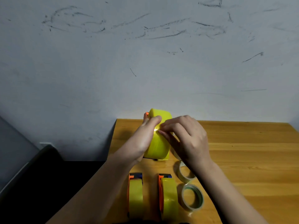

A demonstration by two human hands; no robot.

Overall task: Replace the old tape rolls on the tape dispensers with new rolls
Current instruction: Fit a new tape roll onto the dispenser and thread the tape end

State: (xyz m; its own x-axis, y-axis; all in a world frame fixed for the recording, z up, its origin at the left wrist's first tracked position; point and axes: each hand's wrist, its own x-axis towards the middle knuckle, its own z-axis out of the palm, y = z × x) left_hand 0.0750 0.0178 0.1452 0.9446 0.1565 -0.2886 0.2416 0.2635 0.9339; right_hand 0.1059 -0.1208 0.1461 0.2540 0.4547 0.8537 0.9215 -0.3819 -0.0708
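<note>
Left hand (146, 135): wraps the yellow tape roll (159, 139) from its left side, thumb on top.
Right hand (186, 139): fingertips pinch at the roll's face.
Roll: on its dispenser (146, 114), upright on the worktop (242, 151).

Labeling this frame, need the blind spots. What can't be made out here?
Head view only:
- Tape end on the yellow roll: right hand fingertips cover it.
- Dispenser under that roll: mostly hidden by roll and left hand.
- Two near dispensers: cut off by bottom edge.
- Thin roll: partly behind right wrist.

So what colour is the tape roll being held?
Yellow tape roll, clearest in the head view.
</note>
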